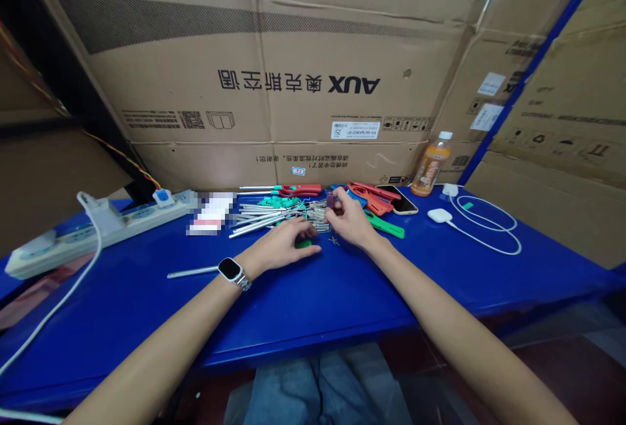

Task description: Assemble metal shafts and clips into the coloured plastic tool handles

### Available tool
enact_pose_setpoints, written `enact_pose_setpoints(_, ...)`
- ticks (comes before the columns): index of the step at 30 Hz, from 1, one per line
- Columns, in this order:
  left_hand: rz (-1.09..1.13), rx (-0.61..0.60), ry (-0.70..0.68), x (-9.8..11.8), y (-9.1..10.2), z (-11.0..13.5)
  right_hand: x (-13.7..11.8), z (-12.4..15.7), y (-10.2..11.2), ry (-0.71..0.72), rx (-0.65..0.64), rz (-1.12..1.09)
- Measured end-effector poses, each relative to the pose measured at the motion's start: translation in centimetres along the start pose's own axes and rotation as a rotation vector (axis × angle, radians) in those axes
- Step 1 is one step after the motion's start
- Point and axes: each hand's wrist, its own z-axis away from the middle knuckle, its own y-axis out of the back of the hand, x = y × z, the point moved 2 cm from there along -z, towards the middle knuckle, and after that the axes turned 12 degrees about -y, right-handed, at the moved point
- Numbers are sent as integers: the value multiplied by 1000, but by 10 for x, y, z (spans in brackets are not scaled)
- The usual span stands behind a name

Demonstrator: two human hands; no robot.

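The right hand (353, 219) has thumb and fingers closed on a small purple piece (330, 199), held just above the clutter at the middle of the bench (313, 311). The left hand (281, 244) lies low, thumb apart from half-curled fingers; whether these grip anything cannot be told. A green piece (303, 244) shows beneath it. Metal tubes (257, 221) are heaped beside the left fingers, with red lighter handles (306, 190) behind. A green casing (386, 224) lies right of the right hand; beyond it, a smartphone (408, 202) and an upright orange drink bottle (431, 164).
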Motion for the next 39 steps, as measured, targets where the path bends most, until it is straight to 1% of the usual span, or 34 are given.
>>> enact_pose_setpoints(5,-2,47,-23,1,5,2,2,0,-2,-26,-24,-81)
enact_pose_setpoints(11,-27,47,-18,-1,6,4,-1,1,0,-58,-14,-188)
enact_pose_setpoints(14,-23,47,1,-1,6,3,-2,1,-3,-105,-24,-317)
enact_pose_setpoints(17,30,71,36,1,6,2,-5,0,-9,-143,-25,-468)
enact_pose_setpoints(21,149,100,103,2,7,2,-13,3,-18,-151,-34,-581)
enact_pose_setpoints(24,196,92,128,-1,8,4,-20,6,-21,-156,-45,-616)
enact_pose_setpoints(27,212,118,120,-5,12,9,-23,8,-22,-163,-41,-642)
enact_pose_setpoints(33,121,133,122,-9,25,23,-26,9,-22,-132,7,-690)
enact_pose_setpoints(39,196,211,150,-12,24,25,-26,12,-25,-125,5,-698)
